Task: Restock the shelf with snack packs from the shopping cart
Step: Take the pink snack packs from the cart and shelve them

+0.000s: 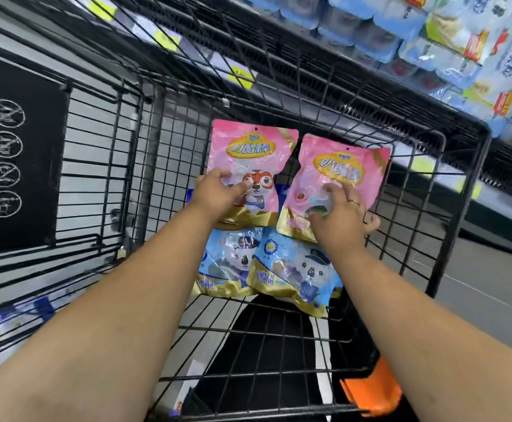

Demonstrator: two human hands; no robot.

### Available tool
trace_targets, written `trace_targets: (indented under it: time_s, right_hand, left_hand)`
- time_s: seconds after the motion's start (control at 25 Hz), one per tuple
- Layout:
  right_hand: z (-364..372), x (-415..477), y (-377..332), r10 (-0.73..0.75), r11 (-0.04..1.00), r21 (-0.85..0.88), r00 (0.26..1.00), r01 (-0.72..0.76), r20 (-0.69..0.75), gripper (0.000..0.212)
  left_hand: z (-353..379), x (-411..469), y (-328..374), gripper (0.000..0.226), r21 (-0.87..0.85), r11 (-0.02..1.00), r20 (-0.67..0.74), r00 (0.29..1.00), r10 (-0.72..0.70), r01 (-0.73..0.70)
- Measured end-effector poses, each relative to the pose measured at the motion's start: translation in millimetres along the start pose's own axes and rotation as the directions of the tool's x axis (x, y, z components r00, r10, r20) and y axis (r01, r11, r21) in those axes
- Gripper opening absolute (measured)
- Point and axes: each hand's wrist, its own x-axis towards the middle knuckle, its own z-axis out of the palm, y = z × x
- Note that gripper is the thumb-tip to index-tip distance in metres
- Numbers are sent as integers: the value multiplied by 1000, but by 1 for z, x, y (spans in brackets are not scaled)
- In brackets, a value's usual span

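Inside the black wire shopping cart I hold two pink snack packs. My left hand pinches the lower part of the left pink pack, thumb on its front. My right hand grips the lower part of the right pink pack, fingers spread on its front. Both packs stand upright above the cart floor. Below my hands lie two blue snack packs side by side, partly overlapping.
A shelf with blue and white multipacks runs along the upper right, with yellow price tags on its edge. The cart's black child-seat flap with white pictograms is at the left. An orange part sits at the cart's near right corner.
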Motion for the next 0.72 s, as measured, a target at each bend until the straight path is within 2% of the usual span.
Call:
trace_targets:
  time_s: [0.12,0.24,0.32,0.44,0.6,0.72]
  right_hand:
    - [1,-1,1,-12,1000,10,1000,12,-23,59]
    - [0,-4,5,-15,1000,14,996,16,-86,65]
    - [-2,-2,2,37,998,57,995,-32,-92,73]
    - [-1,2,-3,91,995,55,995,-88,-47,79]
    - [1,11,6,-35,997,74,999,37,-27,80]
    - [2,14,12,-63,973,216,993,83,-99,73]
  left_hand:
    - [4,9,-5,28,11,1000,-39,999,-5,6]
    - [9,26,-16,21,-10,999,-103,994,-42,41]
    - [3,25,-13,30,-54,996,-125,989,-82,76]
    - [-1,15,-1,61,-114,989,-96,989,-109,98]
    - [-3,12,2,95,-238,963,1,992,-129,126]
    - [-4,12,0,95,-337,934,16,993,-118,116]
